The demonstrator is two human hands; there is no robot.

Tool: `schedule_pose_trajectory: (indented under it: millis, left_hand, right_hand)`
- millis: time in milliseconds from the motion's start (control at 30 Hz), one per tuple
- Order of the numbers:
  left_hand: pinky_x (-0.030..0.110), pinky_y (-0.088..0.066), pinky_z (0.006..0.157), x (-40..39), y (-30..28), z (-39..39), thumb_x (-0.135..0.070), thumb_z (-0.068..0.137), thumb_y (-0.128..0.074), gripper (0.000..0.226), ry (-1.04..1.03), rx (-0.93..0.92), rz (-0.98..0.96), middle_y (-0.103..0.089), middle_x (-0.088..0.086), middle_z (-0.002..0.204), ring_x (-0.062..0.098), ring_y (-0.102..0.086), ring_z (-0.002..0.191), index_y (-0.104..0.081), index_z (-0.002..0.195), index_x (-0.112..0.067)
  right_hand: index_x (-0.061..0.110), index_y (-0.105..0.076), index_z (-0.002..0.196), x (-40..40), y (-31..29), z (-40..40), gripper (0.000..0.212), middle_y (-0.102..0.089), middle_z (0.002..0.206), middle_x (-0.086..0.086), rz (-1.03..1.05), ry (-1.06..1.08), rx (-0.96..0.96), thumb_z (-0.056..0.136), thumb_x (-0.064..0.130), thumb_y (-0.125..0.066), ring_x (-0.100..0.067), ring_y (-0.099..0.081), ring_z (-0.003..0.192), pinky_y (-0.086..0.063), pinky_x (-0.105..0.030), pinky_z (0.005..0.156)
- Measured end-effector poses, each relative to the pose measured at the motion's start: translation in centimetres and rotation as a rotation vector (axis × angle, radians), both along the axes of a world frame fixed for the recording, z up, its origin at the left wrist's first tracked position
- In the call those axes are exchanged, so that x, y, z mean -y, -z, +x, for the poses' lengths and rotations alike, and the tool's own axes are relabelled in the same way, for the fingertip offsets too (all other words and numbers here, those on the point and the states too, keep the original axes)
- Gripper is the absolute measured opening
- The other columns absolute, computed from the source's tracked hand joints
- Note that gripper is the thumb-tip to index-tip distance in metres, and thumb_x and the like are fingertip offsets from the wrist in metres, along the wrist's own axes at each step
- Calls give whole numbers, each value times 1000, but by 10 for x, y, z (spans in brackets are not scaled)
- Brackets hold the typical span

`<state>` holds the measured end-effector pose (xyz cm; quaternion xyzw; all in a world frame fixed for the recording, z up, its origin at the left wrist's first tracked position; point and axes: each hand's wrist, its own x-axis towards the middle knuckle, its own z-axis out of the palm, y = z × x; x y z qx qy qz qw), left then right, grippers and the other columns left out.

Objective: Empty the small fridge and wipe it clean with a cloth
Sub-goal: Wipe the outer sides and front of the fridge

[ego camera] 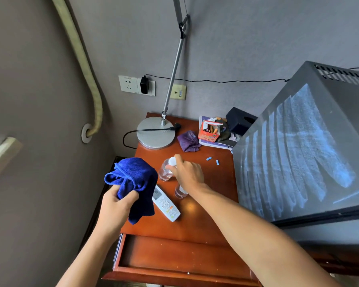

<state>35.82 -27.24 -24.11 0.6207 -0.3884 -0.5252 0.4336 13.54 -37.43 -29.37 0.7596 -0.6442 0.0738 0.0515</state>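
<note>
The small dark grey fridge (311, 146) stands at the right, its top streaked with wet wipe marks. My left hand (115, 206) grips a bunched blue cloth (133, 179) above the left edge of the wooden table (195, 222). My right hand (188, 172) reaches over the table, fingers closed around the neck of a clear plastic bottle (166, 169) with a white cap, standing upright. A second clear bottle (179, 192) stands under my right wrist, partly hidden.
A white remote (166, 204) lies beside the cloth. Further back sit a round lamp base (155, 133), a purple cloth (189, 140), an orange box (209, 131) on a booklet, and a dark tissue box (239, 121). Two small blue bits (212, 160) lie near the fridge.
</note>
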Motion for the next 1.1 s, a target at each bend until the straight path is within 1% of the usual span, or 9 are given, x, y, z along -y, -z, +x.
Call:
schedule_pose_trajectory:
  millis: [133, 267, 667, 733, 800, 867, 933, 1033, 1100]
  left_hand:
    - [37, -33, 59, -2, 1, 9, -19, 70, -62, 31, -18, 15, 1, -47, 11, 64, 21, -40, 61, -45, 79, 5]
    - [36, -35, 59, -1, 2, 7, -20, 70, -62, 29, -35, 11, 20, -50, 13, 64, 21, -43, 61, -50, 81, 3]
    - [41, -38, 61, 9, -13, -37, -19, 67, -64, 29, 16, -62, -13, -52, 11, 67, 24, -46, 63, -54, 82, 2]
    - [43, -37, 59, 12, -19, -54, -21, 67, -65, 29, 59, -89, -32, -52, 14, 65, 28, -46, 60, -53, 81, 1]
    - [42, -37, 59, 13, -29, -77, -20, 68, -65, 26, 102, -131, -65, -52, 14, 65, 27, -46, 60, -54, 80, 1]
    - [40, -39, 62, 11, -42, -102, -19, 68, -64, 32, 127, -204, -94, -54, 14, 68, 24, -49, 64, -53, 83, 7]
    - [42, -45, 62, 5, -59, -127, -17, 69, -63, 35, 182, -291, -109, -57, 18, 70, 28, -54, 64, -54, 88, 11]
    - [37, -48, 55, -5, -84, -162, -17, 71, -62, 33, 331, -481, -104, -62, 19, 70, 32, -57, 57, -58, 94, 6]
    - [42, -55, 65, -12, -99, -182, -32, 76, -70, 44, 455, -712, 3, -73, 18, 95, 36, -68, 80, -67, 110, -3]
  right_hand:
    - [15, -58, 94, 3, 9, 3, 43, -70, 64, -4, -37, -27, 22, 89, 57, -65, -28, -70, 57, -45, -28, 46]
    - [16, -54, 107, 4, 9, 3, 40, -72, 94, -7, -1, -56, 108, 93, 53, -60, -30, -69, 86, -46, -34, 63]
    - [18, -21, 155, -17, -28, -20, 73, -53, 137, -14, 213, -65, 201, 97, 48, -55, -34, -49, 124, -42, -45, 98]
    - [16, -32, 153, -29, -52, -33, 68, -53, 138, -14, 202, -13, 367, 97, 42, -58, -32, -51, 124, -41, -46, 102]
    - [19, -49, 144, -47, -83, -44, 55, -59, 132, -9, 199, 113, 721, 93, 34, -62, -25, -57, 120, -43, -46, 104]
    - [35, -55, 138, -70, -116, -54, 47, -62, 131, 1, 305, 170, 1125, 91, 35, -58, -18, -58, 120, -43, -46, 109]
    - [55, -47, 137, -96, -145, -68, 48, -56, 140, 15, 428, 162, 1321, 90, 54, -55, -11, -52, 132, -37, -45, 116]
    - [45, -39, 148, -132, -178, -88, 55, -47, 149, 22, 332, 102, 1296, 96, 50, -56, 3, -42, 138, -32, -35, 119]
    - [42, -40, 147, -151, -192, -97, 53, -50, 142, 26, 185, 148, 1108, 98, 36, -59, 8, -46, 131, -37, -28, 114]
